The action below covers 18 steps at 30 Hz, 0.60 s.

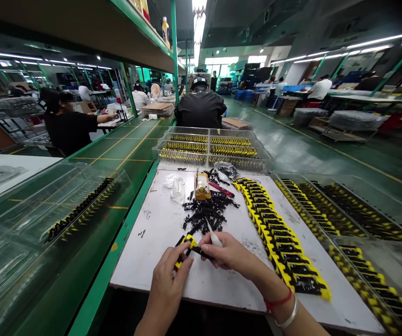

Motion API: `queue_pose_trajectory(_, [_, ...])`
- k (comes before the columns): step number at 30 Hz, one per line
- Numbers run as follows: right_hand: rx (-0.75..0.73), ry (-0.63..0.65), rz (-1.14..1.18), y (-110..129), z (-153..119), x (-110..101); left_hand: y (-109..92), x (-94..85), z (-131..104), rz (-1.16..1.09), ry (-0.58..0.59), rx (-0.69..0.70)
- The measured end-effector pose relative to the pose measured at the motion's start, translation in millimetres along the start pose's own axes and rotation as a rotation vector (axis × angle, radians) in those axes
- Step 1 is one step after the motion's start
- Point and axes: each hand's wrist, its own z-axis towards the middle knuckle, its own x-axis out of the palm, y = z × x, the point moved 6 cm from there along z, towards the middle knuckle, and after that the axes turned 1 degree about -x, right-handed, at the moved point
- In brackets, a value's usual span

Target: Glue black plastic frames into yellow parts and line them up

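A: In the head view, what do the hands hold?
B: The left hand (168,273) is curled, thumb and fingers pinching a yellow-and-black part (190,241) just over the desk (141,254), probably to steady it. The right hand (228,252) grips a white pointed tube (216,239), fingertips also at the part's black end.
A: Why that layout?
B: Loose black pieces (206,211) lie just beyond, seemingly for easy reach; similar parts (274,224) line the right, perhaps for order.

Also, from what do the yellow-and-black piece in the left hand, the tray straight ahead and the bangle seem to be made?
Yellow-and-black piece: probably moulded plastic, from its even colours; finish unclear.
Tray: seemingly clear, glossy plastic; contents show through its wall.
Bangle: likely polished metal, silvery and shiny.
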Motion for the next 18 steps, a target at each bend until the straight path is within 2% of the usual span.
queue_pose_trajectory(4, [0.098,0.042,0.184,-19.2,-14.3,5.2,-10.6,14.5,-3.5,-0.014,0.040,0.073])
queue_pose_trajectory(7, [0.053,-0.049,0.159,-25.2,-22.3,-2.5,-6.5,18.9,-6.2,0.000,0.005,0.043])
queue_pose_trajectory(11, [-0.222,-0.257,-0.161,-12.9,-40.8,-16.4,0.3,21.6,-9.3,0.050,-0.033,-0.019])
queue_pose_trajectory(14, [-0.416,-0.337,-0.467,-2.4,-58.9,-13.7,6.9,25.4,-11.3,0.097,-0.019,-0.060])
queue_pose_trajectory(18, [-0.403,-0.355,-0.722,-3.5,-73.0,-5.8,15.5,30.0,-13.6,0.173,0.012,-0.059])
